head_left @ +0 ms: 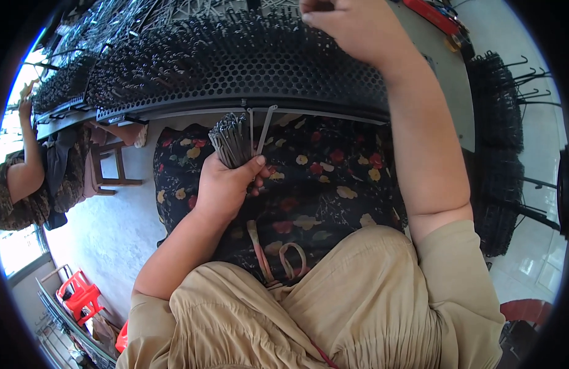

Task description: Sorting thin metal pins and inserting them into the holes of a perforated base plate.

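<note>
My left hand point(226, 181) is closed around a bundle of thin grey metal strips point(230, 138) over my lap. Their upper ends stick out past my thumb. Two flat strips point(267, 129), each with a small hole at its tip, stand apart from the rest on the right of the bundle. My right arm reaches far forward, and my right hand point(355, 27) is over the black perforated rack point(260, 77). Its fingers are curled together at the picture's upper edge, partly cut off. What they hold, if anything, I cannot make out.
Dense dark metal hooks point(155, 61) fill the rack, with loose strips behind them. A red tool point(432, 15) lies at the far right. Black hooks hang at the right point(496, 111). Another person point(32, 166) sits at the left, by a wooden stool point(115, 166). Red plastic chairs point(81, 295) stand lower left.
</note>
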Tool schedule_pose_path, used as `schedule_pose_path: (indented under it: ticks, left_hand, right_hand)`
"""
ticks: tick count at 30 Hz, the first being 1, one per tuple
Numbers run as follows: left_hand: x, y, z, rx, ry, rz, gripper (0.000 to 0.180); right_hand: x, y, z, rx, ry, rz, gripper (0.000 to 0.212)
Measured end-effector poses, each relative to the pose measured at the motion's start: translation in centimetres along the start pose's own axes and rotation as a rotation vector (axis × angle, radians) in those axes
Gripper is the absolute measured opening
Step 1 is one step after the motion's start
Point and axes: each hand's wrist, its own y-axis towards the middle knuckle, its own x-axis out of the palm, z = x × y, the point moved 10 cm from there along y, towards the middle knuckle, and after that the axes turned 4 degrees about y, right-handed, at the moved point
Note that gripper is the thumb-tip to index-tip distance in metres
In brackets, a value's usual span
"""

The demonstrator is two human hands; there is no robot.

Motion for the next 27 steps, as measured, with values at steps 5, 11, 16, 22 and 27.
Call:
schedule_pose_path:
  ticks: [5, 11, 16, 22, 27]
  left_hand:
    - [-0.4, -0.1, 0.2, 0.017, -0.001, 0.045, 0.006]
    - [0.0, 0.0, 0.6, 0.062, 0.0, 0.031, 0.006]
    - [0.1, -0.7, 0.8, 0.075, 0.017, 0.013, 0.007]
    - [0.4, -0.8, 0.9, 0.079, -0.033, -0.015, 0.007]
    - [0.7, -0.9, 0.8, 0.073, -0.073, -0.058, 0.007]
  right_hand:
    - [-1.0, -3.0, -3.6, -0.216, -0.256, 0.493, 0.009]
    - [-1.5, -2.2, -5.2, -0.433, -0.041, 0.367, 0.007]
    - [-2.7, -3.9, -2.8, -0.203, 0.129, 0.346, 0.005]
    - [-2.9, -5.2, -3.7, -0.284, -0.1, 0.389, 0.009]
    - [-2.8, -5.0, -3.5, -0.387, -0.161, 0.418, 0.009]
